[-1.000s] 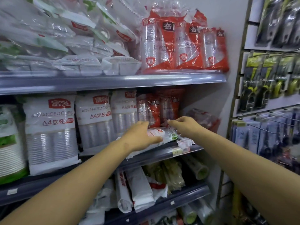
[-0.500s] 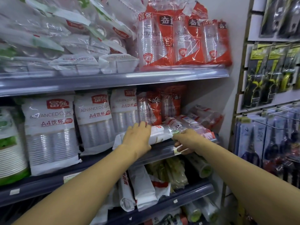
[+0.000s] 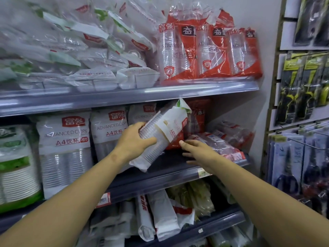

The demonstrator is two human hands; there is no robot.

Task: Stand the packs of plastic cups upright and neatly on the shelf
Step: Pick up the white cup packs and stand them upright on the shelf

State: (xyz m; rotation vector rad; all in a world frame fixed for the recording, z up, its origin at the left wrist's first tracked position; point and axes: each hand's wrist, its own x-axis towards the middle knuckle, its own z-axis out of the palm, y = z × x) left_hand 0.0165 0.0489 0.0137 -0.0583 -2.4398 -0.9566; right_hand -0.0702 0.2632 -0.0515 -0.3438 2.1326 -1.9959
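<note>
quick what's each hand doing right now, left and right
Left hand: closed around a tilted white pack of cups, lifted off the shelf.
Right hand: open, fingers spread, holding nothing, just below that pack.

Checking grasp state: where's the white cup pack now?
Head view, centre: white cup pack tilted in the left hand above the middle shelf, right hand just right.

Both forearms are bare from the bottom edge of the view up to the wrists, with no sleeve showing. The left hand [image 3: 132,139] and the right hand [image 3: 199,155] are bare too, without gloves, rings or a watch.
</note>
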